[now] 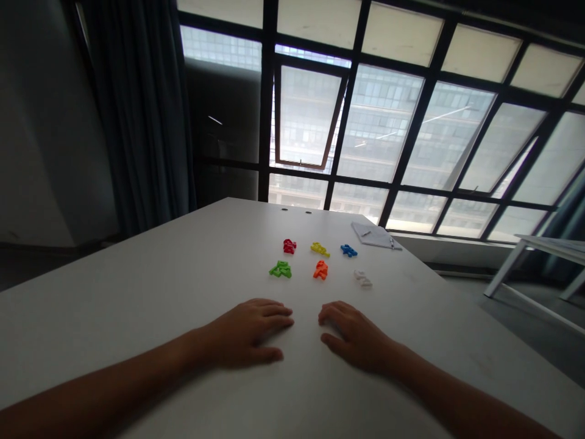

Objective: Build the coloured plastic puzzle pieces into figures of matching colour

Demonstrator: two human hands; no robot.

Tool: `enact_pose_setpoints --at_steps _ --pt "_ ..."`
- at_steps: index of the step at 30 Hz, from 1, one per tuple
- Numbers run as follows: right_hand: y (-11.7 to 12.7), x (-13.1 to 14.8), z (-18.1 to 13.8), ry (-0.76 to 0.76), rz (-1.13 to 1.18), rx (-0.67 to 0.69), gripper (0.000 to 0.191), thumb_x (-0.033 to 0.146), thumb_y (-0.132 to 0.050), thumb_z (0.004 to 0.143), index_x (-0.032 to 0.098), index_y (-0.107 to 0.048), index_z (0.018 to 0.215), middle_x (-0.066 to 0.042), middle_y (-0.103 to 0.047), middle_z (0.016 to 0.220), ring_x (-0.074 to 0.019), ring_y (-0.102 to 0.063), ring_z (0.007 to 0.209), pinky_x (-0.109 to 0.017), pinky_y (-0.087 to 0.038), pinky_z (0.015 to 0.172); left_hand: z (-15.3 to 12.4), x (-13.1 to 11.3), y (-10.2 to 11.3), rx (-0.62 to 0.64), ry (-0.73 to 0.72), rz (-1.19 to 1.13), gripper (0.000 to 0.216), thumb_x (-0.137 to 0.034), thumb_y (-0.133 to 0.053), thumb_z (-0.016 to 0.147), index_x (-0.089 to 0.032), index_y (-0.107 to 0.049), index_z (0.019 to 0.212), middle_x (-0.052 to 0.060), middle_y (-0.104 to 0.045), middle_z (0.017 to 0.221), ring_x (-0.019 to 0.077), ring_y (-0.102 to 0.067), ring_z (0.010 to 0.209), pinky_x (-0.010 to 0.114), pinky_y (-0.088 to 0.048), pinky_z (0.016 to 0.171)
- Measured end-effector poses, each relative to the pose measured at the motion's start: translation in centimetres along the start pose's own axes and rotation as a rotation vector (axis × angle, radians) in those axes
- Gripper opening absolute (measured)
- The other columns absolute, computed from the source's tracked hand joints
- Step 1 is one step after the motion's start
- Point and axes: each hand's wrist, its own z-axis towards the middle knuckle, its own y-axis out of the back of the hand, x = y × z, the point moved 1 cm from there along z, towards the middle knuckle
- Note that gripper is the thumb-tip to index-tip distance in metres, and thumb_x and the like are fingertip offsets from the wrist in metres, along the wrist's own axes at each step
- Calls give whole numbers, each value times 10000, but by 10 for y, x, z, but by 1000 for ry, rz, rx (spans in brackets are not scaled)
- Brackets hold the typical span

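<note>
My left hand (249, 332) lies on the white table (183, 268) with its fingers stretched out and the thumb apart, holding nothing. Facing it, my right hand (351, 335) rests on the same surface, fingers slightly curved, thumb apart and nothing in it. Beyond the hands lie small piles of coloured plastic pieces in two rows. The nearer row has a green pile (280, 269), an orange pile (320, 270) and a white pile (362, 278). Behind it are a red pile (289, 246), a yellow pile (320, 249) and a blue pile (348, 250). The pieces' exact kind is too small to tell.
At the table's far right lies a stack of white paper or a notebook (375, 236) with what look like pens on it. Two dark round spots (308, 212) mark the far edge. Another white table (521, 244) stands to the right; windows and a dark curtain (137, 122) are behind.
</note>
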Motion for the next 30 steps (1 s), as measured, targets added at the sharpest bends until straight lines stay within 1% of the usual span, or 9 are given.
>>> enact_pose_setpoints --at_steps 2,5,12,15,18,20,23,26,30 --pt "-2 -7 1 -32 22 -73 95 234 -606 917 206 -643 999 -69 -692 1006 -216 -635 913 -355 -524 834 0 6 -2 -65 35 34 317 -473 -493 998 -254 -696 1103 48 -747 1032 204 -686 897 310 -485 808" --pt "-2 -16 3 -56 68 -122 57 226 -609 934 197 -628 889 -47 -678 889 -194 -626 815 -313 -500 746 -1 17 -7 -69 101 77 281 -409 -483 995 -215 -609 836 -14 -657 701 137 -562 592 269 -355 596" --pt "-2 -13 1 25 52 -142 278 376 -523 1024 191 -642 854 -60 -685 838 -184 -622 758 -294 -470 700 -1 22 -5 12 148 1 225 -401 -531 968 -219 -573 843 -37 -619 725 129 -524 621 262 -300 585" --pt "-4 -12 1 58 -57 -174 464 449 -377 1068 195 -608 755 -51 -628 716 -175 -561 653 -298 -433 640 -1 21 -4 13 157 -4 256 -423 -517 972 -213 -577 838 -25 -618 726 135 -521 614 271 -300 581" --pt "-6 -16 2 8 -102 -231 520 447 -337 1074 210 -535 656 -16 -542 602 -161 -492 563 -299 -402 604 -1 21 -5 17 154 -19 276 -438 -503 980 -211 -582 843 -17 -621 732 141 -526 619 274 -304 582" --pt "-6 -21 3 -47 -53 -254 439 400 -392 1059 210 -559 701 -16 -579 643 -164 -536 599 -298 -431 636 -1 22 -5 15 149 -21 276 -439 -501 982 -213 -578 844 -18 -618 732 140 -524 622 272 -304 584" --pt "-5 -26 4 -120 35 -257 165 260 -480 995 203 -634 1014 -64 -697 957 -199 -648 859 -320 -505 782 -1 21 -4 21 153 -21 265 -438 -504 983 -218 -577 853 -25 -617 734 137 -520 623 269 -300 583" --pt "-3 -28 4 -135 22 -166 316 221 -539 940 200 -601 1249 -107 -665 1236 -244 -618 1130 -392 -502 967 -1 20 -2 31 167 -24 257 -434 -507 983 -221 -585 863 -28 -625 743 136 -528 627 267 -296 579" --pt "0 -26 3 -79 -42 -31 290 260 -491 992 221 -657 1226 -96 -647 1306 -262 -560 1244 -461 -456 1067 -1 20 -3 37 164 -20 242 -423 -513 981 -224 -588 867 -29 -632 743 135 -529 622 262 -290 572"
